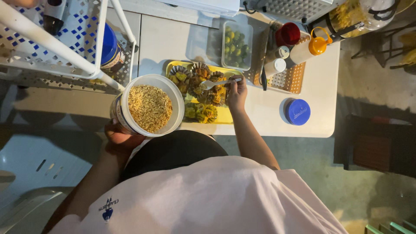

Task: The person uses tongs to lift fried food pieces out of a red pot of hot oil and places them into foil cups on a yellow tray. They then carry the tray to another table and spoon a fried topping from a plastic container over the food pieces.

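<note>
Left hand (pixel 119 135) w/ tub (pixel 149 106), right hand (pixel 237 92) w/ spoon (pixel 214 83), over white table (pixel 312 86).

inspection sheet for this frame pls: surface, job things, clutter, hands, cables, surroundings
Surface: white table, mostly covered at the centre.
Job's things: white tub of crumbly yellow bits; spoon; yellow tray of filled shells.
Clutter: clear box of small green fruit, blue lid, orange-capped squeeze bottle, red cup, perforated tray.
Hands: left hand holds the tub; right hand holds the spoon over the tray.
Cables: dark cords, top right.
Surroundings: white lattice rack left, concrete floor.
</note>
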